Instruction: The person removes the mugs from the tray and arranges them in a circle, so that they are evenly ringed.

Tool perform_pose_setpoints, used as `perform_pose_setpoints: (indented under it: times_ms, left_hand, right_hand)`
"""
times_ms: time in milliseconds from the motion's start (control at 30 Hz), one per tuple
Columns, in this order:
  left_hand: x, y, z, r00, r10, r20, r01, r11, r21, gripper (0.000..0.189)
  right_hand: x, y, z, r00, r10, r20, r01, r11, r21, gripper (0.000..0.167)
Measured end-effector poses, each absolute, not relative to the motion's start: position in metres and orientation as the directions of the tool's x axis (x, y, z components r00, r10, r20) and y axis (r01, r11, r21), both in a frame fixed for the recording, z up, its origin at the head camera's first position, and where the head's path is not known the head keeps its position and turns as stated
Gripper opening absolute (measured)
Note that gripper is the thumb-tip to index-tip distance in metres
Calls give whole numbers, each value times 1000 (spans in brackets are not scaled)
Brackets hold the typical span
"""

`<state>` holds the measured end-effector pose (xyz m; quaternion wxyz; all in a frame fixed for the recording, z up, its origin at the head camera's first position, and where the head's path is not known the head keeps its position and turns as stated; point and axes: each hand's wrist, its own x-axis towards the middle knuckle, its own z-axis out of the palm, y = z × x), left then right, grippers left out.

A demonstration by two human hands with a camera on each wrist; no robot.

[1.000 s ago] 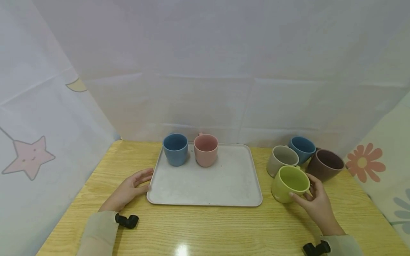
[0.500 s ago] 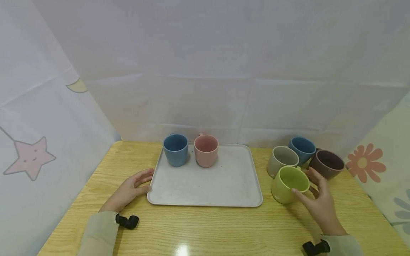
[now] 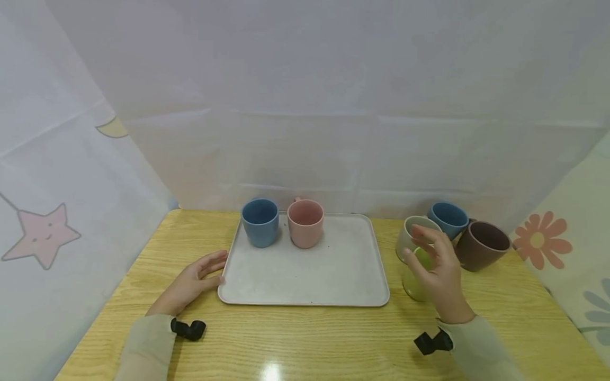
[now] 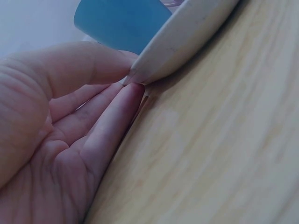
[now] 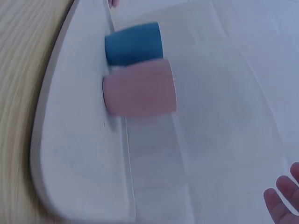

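My left hand lies at the left edge of the pale tray, its fingers and thumb touching the rim; the left wrist view shows the thumb right against it. A blue mug and a pink mug stand upright along the tray's back. At the right, my right hand hovers over the yellow-green mug, fingers spread and holding nothing. It hides much of that mug. Behind it stands a cream mug, partly covered by the fingers.
A second blue mug stands at the back right beside a dark brown mug, both close to the white cloth behind the wooden table. Black wrist cameras sit on both sleeves.
My right hand has let go of the yellow-green mug, risen and moved left over it. The mug stays in place. My left hand and the tray have not moved.
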<state>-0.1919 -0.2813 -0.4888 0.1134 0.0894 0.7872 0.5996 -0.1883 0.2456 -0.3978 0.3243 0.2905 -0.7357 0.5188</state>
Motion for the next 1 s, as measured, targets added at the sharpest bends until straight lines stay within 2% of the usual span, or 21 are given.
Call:
perform_pose_setpoints:
  times_ms: [133, 300, 433, 600, 700, 867, 1000]
  left_hand:
    - [-191, -282, -489, -960, 270, -67, 8, 268, 964, 74]
    - [-192, -282, -488, -960, 274, -64, 11, 264, 964, 74]
    - [-193, -283, -488, -959, 275, -66, 9, 262, 965, 73]
    - [-193, -283, -489, -960, 270, -69, 4, 260, 966, 74]
    - [-193, -282, -490, -961, 268, -71, 1, 259, 966, 74]
    - [-194, -283, -492, -960, 272, -71, 1, 257, 966, 73]
    - [-195, -283, -494, -959, 275, -64, 8, 252, 968, 73]
  right_hand:
    - [-200, 215, -396, -690, -134, 711, -716, 273, -643, 53]
    - [-219, 180, -400, -840, -171, 515, -542, 269, -796, 52]
    - [-237, 157, -407, -903, -211, 376, -423, 270, -865, 60]
    - [-259, 131, -416, -937, -265, 229, -309, 318, -897, 74]
    - [-271, 119, -423, -945, -270, 183, -271, 339, -901, 82]
    - [-286, 105, -431, -952, -261, 160, -248, 346, -905, 94]
    - [-296, 97, -435, -957, -239, 163, -240, 338, -910, 96]
